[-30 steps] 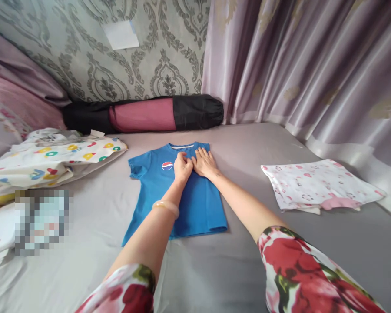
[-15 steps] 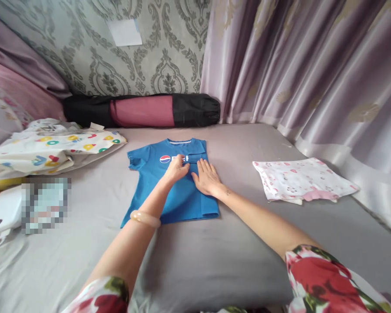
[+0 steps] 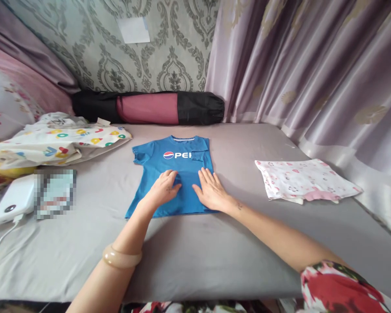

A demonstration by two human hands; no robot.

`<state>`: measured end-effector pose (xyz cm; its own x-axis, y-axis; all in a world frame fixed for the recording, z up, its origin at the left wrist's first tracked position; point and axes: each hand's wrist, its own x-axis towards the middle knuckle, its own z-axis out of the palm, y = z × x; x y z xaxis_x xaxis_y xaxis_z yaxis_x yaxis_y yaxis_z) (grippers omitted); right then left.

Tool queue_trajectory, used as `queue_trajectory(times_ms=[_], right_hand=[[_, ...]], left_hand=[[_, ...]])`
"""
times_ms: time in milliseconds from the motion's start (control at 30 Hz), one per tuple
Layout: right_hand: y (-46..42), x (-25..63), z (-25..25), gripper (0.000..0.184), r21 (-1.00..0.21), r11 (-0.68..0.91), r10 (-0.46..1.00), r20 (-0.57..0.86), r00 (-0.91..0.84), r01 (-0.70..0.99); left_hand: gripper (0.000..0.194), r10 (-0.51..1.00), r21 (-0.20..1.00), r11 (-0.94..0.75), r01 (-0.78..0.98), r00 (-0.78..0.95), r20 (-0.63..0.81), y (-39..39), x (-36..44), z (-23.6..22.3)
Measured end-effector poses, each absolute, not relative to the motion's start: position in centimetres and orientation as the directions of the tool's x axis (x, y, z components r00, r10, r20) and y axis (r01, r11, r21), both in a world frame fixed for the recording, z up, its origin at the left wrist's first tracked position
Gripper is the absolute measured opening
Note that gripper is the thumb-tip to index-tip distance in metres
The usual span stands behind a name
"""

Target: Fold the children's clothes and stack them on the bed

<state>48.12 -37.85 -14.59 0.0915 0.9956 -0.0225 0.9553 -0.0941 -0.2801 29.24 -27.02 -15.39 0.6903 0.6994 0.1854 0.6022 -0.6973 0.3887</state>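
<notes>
A small blue T-shirt [image 3: 179,158] with a round red, white and blue logo lies flat on the grey bed sheet [image 3: 195,252], its right side folded in over the front. My left hand [image 3: 164,190] rests on the shirt's lower middle with fingers slightly curled and apart. My right hand [image 3: 211,191] lies flat next to it, fingers spread, pressing the folded-in part near the hem. Neither hand holds anything. A pale bangle [image 3: 121,257] sits on my left wrist.
A folded white garment with pink prints [image 3: 304,179] lies to the right. A heap of cloth with coloured letters [image 3: 58,141] is at the left, with a white device [image 3: 14,203] and its cable. A black and pink rolled bag [image 3: 150,106] lies along the wall. Curtains [image 3: 313,65] hang at right.
Both hands slid from the shirt's collar area down toward the hem, smoothing the folded side. More of the logo lettering now shows.
</notes>
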Motion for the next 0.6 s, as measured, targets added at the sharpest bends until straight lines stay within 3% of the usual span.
queue_trajectory(times_ms=[267, 433, 600], right_hand=[[-39.0, 47.6, -15.3, 0.068, -0.211, -0.054, 0.997, 0.043, 0.064, 0.976], [-38.2, 47.7, -13.6, 0.061, -0.141, -0.020, 0.986, 0.159, 0.043, 0.990], [-32.2, 49.3, -11.9, 0.056, -0.144, -0.152, 0.958, 0.222, 0.182, 0.978]], left_hand=[[0.036, 0.651, 0.338, -0.757, 0.560, 0.694, 0.307, -27.5, 27.8, -16.5], [0.032, 0.626, 0.330, -0.779, 0.533, 0.689, 0.365, -27.5, 27.5, -16.8], [0.028, 0.643, 0.316, -0.766, 0.560, 0.665, 0.380, -27.4, 27.4, -16.5]])
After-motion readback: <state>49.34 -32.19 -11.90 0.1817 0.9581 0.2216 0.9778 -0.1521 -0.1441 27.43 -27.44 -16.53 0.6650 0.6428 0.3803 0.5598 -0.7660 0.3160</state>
